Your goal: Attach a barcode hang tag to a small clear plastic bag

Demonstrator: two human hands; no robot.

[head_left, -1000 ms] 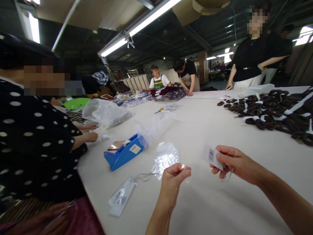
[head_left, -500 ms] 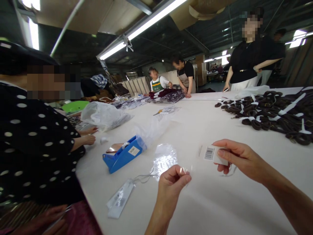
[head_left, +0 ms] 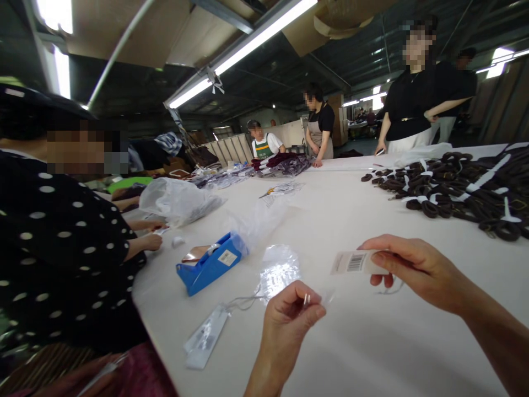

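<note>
My right hand [head_left: 409, 264] pinches a white barcode tag [head_left: 351, 262] between thumb and fingers, held flat above the white table [head_left: 363, 342]; a thin string hangs below the hand. My left hand [head_left: 289, 320] is closed on a small clear plastic piece [head_left: 308, 299] at its fingertips, a little left of and below the tag. Just beyond the left hand a clear plastic bag [head_left: 279, 267] lies on the table. A long tag with a string [head_left: 205, 335] lies to the left near the table edge.
A blue tape dispenser [head_left: 210, 264] sits left of centre. A heap of dark coiled belts [head_left: 458, 190] fills the far right. A person in a dotted black top [head_left: 58, 259] sits close on the left. Other people stand at the far end beside dark garments [head_left: 285, 162].
My right hand has turned the barcode tag from upright to flat and moved it slightly left. My left hand has stayed put, working the small clear piece in its fingertips.
</note>
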